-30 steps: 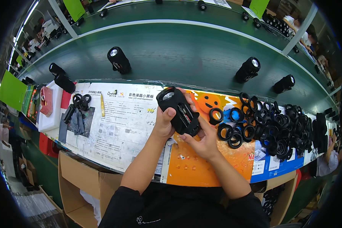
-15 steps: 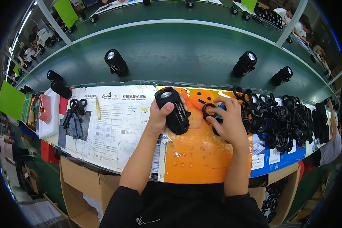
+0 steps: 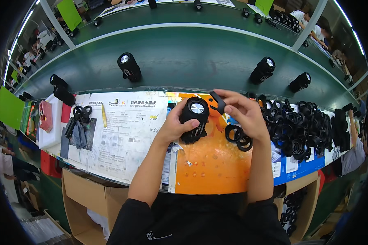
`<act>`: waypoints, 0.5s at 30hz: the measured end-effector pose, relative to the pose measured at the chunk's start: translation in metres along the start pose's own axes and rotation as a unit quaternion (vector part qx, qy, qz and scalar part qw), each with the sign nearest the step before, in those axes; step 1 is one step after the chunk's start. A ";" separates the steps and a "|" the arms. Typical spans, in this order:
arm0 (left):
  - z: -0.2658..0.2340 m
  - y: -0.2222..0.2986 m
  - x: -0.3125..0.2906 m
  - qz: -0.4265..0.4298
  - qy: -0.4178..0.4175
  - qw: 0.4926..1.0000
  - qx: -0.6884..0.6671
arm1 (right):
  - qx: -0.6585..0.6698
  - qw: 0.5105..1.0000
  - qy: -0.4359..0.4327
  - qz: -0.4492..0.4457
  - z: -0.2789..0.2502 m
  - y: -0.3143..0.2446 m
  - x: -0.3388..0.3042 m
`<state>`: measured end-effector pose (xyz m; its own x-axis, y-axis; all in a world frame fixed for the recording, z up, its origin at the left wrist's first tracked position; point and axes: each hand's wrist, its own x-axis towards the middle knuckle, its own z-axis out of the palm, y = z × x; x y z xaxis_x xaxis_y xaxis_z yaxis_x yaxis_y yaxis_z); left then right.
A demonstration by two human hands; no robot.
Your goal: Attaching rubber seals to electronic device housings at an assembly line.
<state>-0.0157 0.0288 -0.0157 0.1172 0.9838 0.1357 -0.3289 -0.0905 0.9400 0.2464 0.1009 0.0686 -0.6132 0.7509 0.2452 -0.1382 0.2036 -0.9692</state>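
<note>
My left hand (image 3: 176, 125) is wrapped round a black cylindrical speaker (image 3: 193, 134), whose round end with a silver disc faces up toward me. Just to its right, my right hand (image 3: 247, 115) pinches a black ring (image 3: 218, 102) between thumb and fingers. The ring is seen nearly edge-on, close to the speaker's upper end; I cannot tell whether they touch. Below the right hand, two loose black rings (image 3: 234, 134) lie overlapping on the orange sheet (image 3: 210, 167). A large heap of similar black rings (image 3: 296, 130) lies to the right.
More black speakers (image 3: 129, 67) stand along the green conveyor (image 3: 196, 53) beyond the bench. At left are black rings (image 3: 82, 113), a yellow cutter (image 3: 104, 115) and a pink object (image 3: 47, 117) on white foam (image 3: 51, 136). Cardboard boxes (image 3: 84, 196) sit below the bench edge.
My right hand has lifted with a ring, up and left toward the speaker. The speaker has turned so its disc end faces me more. Two rings now show on the orange sheet.
</note>
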 end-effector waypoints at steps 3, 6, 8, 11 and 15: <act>-0.005 -0.007 0.000 0.002 -0.002 1.000 0.024 | -0.085 0.991 -0.102 0.013 0.001 -0.016 0.038; 0.000 -0.005 0.002 0.000 -0.002 1.000 0.023 | -0.127 0.978 -0.164 0.030 0.003 -0.033 0.058; 0.002 -0.001 0.001 0.010 -0.007 1.000 0.017 | -0.188 0.960 -0.207 0.032 0.007 -0.043 0.064; 0.003 0.003 -0.002 0.001 0.003 0.999 0.038 | -0.206 0.953 -0.221 0.034 0.008 -0.054 0.065; 0.003 0.005 -0.001 -0.012 -0.014 1.000 0.006 | -0.269 0.937 -0.221 0.003 0.017 -0.059 0.061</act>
<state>-0.0145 0.0265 -0.0103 0.1511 0.9809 0.1221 -0.3141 -0.0694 0.9468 0.2036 0.1237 0.1404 -0.8919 0.4428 0.0916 0.2057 0.5777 -0.7899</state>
